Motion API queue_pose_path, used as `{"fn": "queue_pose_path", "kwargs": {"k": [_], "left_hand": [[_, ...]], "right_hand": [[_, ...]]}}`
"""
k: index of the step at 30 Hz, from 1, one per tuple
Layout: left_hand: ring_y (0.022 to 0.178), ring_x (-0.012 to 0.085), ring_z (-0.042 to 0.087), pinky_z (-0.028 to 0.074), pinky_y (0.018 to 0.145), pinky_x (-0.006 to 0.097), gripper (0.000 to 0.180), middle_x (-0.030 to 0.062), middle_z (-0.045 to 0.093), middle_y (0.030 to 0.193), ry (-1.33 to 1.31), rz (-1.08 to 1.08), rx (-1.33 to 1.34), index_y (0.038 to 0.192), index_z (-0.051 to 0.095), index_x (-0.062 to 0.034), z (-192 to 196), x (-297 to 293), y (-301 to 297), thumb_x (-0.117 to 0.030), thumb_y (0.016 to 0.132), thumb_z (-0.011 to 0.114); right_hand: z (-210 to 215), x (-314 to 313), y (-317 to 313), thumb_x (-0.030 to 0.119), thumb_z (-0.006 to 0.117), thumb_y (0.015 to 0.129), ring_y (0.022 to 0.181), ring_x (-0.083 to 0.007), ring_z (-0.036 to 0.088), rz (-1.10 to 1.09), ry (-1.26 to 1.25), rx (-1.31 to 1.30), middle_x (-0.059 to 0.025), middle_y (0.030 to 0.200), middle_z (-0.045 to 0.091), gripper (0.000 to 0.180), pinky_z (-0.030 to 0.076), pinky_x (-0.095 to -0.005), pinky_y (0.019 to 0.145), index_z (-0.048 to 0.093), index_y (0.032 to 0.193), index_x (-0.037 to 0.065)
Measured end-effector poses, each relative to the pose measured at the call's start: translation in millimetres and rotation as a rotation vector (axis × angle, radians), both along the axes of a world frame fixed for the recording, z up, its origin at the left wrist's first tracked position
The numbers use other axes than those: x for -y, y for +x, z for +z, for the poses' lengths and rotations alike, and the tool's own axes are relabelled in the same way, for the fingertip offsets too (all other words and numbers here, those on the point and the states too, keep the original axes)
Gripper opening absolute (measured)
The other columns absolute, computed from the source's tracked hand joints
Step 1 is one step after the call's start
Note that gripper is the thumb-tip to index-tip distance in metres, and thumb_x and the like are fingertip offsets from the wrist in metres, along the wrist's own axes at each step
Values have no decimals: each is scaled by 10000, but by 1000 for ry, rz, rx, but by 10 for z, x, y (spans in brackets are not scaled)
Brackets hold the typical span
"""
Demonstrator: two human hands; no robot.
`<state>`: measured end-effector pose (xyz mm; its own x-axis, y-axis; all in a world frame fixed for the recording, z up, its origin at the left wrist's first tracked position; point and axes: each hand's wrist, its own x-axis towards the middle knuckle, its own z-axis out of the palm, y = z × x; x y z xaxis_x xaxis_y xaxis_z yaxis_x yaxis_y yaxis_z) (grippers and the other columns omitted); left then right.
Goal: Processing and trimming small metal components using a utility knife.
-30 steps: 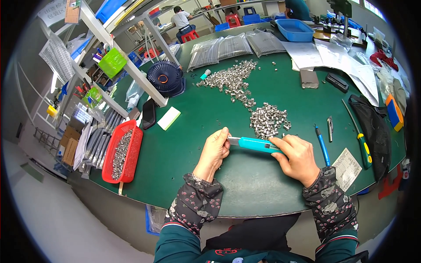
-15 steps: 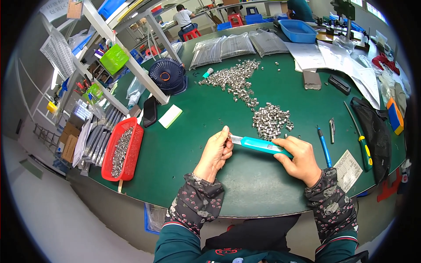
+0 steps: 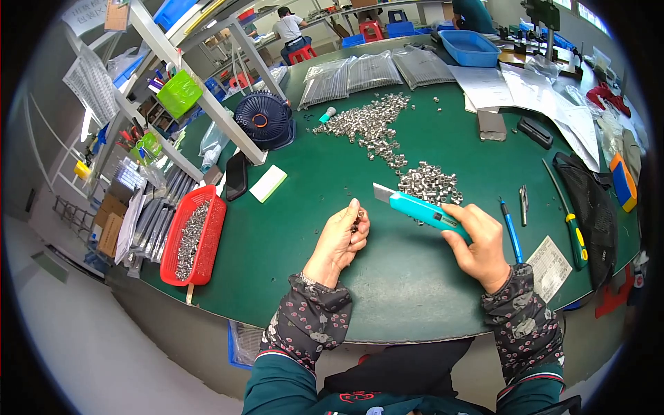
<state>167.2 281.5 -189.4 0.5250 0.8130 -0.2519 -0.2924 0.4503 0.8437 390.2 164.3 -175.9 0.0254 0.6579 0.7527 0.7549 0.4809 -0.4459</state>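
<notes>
My right hand (image 3: pixel 477 245) grips a turquoise utility knife (image 3: pixel 427 209), its blade out and pointing up to the left, clear of my other hand. My left hand (image 3: pixel 337 238) is closed around small metal rings (image 3: pixel 357 220), seen between thumb and fingers; how many lie in the palm is hidden. Just beyond the knife is a small heap of short silvery metal rings (image 3: pixel 430 181), partly covered by the knife. A larger spread of similar rings (image 3: pixel 373 123) lies farther back on the green tabletop (image 3: pixel 304 180).
A red basket (image 3: pixel 216 238) of small metal parts stands at the left edge, near a phone (image 3: pixel 236 176) and a dark fan (image 3: pixel 263 119). To the right lie a blue pen (image 3: pixel 512 232), a screwdriver (image 3: pixel 575 238) and a paper label (image 3: pixel 549 268). Bagged tubes (image 3: pixel 373 71) line the back.
The knife has swung up and away from my left hand, its blade now apart from the fingers. My left hand has stayed nearly in place, still closed.
</notes>
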Motion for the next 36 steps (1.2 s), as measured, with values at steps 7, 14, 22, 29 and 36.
{"fn": "queue_pose_path", "kwargs": {"k": [7,14,22,29,36], "left_hand": [[522,35,380,250,365,155,204,15,502,764,133,69,127,988,559,-22,-42,-35,-13,-209,930,505],[567,45,399,277,401,149,222,12,503,772,115,56,177,1046,556,-13,-26,-38,10,-194,931,501],[556,47,392,276,405,154,149,13,516,763,171,36,222,991,571,-30,-88,-66,-14,-143,894,560],[529,44,381,263,388,157,158,10,513,738,151,18,206,979,585,-19,-57,-44,-5,-149,893,565],[495,33,378,257,385,156,169,0,502,679,212,5,133,915,585,-11,-70,-59,-27,-177,895,567]], "right_hand": [[-48,-14,-2,78,672,698,606,-275,538,22,-93,-32,-99,714,536,323,428,-357,540,598,1012,55],[-77,-26,0,112,666,722,609,-281,546,94,-183,-102,-107,715,546,301,431,-361,552,604,1010,52],[-60,-10,5,128,667,726,674,-285,586,131,-240,-143,-117,775,588,297,458,-355,592,614,1007,49],[-72,-18,18,148,660,735,741,-292,605,171,-331,-166,-127,834,616,297,473,-359,647,616,1009,42],[-139,-58,52,164,652,745,747,-289,609,235,-344,-206,-138,852,627,289,472,-356,655,622,1000,32]]}}
